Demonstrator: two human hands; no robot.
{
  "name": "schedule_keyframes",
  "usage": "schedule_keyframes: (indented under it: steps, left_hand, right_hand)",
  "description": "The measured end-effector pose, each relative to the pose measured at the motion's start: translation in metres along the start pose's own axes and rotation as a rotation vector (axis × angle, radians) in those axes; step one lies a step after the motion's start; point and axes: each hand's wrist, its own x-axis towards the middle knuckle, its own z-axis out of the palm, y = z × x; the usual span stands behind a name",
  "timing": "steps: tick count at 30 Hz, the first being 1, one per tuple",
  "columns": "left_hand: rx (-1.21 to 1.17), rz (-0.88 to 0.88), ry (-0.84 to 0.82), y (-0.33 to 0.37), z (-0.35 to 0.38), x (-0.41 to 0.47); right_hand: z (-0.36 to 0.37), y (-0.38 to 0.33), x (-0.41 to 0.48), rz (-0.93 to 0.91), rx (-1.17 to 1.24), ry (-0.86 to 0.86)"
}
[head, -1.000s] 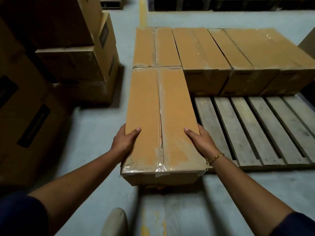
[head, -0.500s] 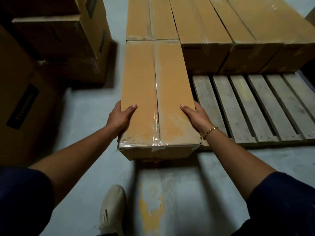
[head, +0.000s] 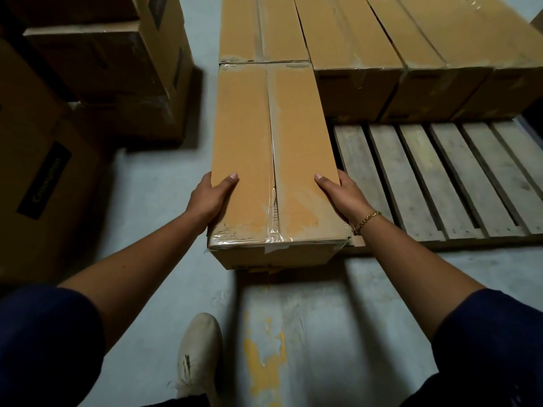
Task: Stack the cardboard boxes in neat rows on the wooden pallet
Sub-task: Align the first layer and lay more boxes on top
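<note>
Grey concrete floor (head: 152, 183). Taped box (head: 249, 127) lies along 9 o'clock edge of wooden pallet (head: 440, 177), butted to rear row (head: 367, 39) at 12. Left hand (head: 213, 198), right hand (head: 342, 192): fingers grip its sides, likely squaring it flush.

sleeves (head: 47, 342): dark navy | bracelet (head: 366, 220): gold chain, right wrist | shoe (head: 199, 353): beige, perhaps scuffed

Floor (head: 158, 183): pale grey concrete, scuffed.
Marking: worn yellow paint stripe (head: 264, 359), flaking.
Light: dim, deep shadow at left.
</note>
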Motion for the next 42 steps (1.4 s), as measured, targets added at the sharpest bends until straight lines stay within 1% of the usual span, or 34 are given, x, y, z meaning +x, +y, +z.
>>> schedule_keyframes:
  steps: [7, 18, 24, 26, 29, 32, 33, 35, 36, 38, 39, 40, 41, 42]
  left_hand:
    - [-0.011, 0.015, 0.013, -0.002, 0.003, 0.002]
    - [-0.003, 0.038, 0.028, -0.002, 0.004, 0.008]
    - [-0.018, 0.035, 0.006, 0.002, 0.003, 0.006]
    - [-0.034, 0.017, -0.032, 0.002, 0.000, 0.006]
    - [-0.203, -0.090, -0.122, 0.002, -0.002, 0.005]
    - [-0.377, -0.203, -0.196, -0.023, -0.003, 0.009]
    - [-0.419, -0.239, -0.218, -0.036, -0.002, 0.009]
    - [-0.461, -0.283, -0.242, -0.056, 0.004, 0.002]
    - [-0.473, -0.297, -0.237, -0.061, 0.008, -0.003]
    - [-0.491, -0.345, -0.226, -0.076, 0.018, -0.008]
    - [-0.519, -0.353, -0.218, -0.083, 0.023, -0.008]
    - [-0.542, -0.370, -0.209, -0.085, 0.027, -0.009]
    - [-0.567, -0.364, -0.205, -0.085, 0.029, -0.010]
    - [-0.614, -0.345, -0.194, -0.086, 0.031, -0.011]
  right_hand:
    - [0.002, 0.002, 0.003, -0.020, -0.023, 0.028]
    - [0.001, -0.005, 0.003, 0.005, -0.011, 0.028]
    - [0.000, -0.010, 0.001, -0.011, -0.019, 0.027]
    - [0.000, -0.012, -0.001, -0.021, -0.007, 0.013]
    - [-0.001, -0.013, -0.005, -0.034, -0.004, -0.008]
    - [-0.004, -0.011, -0.011, 0.014, 0.030, -0.040]
    - [-0.004, -0.012, -0.013, 0.045, 0.070, -0.059]
    - [-0.007, -0.014, -0.019, 0.112, 0.268, -0.110]
    - [-0.007, -0.015, -0.025, 0.143, 0.357, -0.118]
    - [-0.007, -0.008, -0.030, 0.197, 0.437, -0.127]
    - [-0.003, -0.007, -0.035, 0.222, 0.462, -0.104]
    - [0.002, -0.005, -0.037, 0.237, 0.467, -0.116]
    - [0.009, -0.002, -0.039, 0.265, 0.462, -0.073]
    - [0.015, 0.004, -0.043, 0.289, 0.405, -0.020]
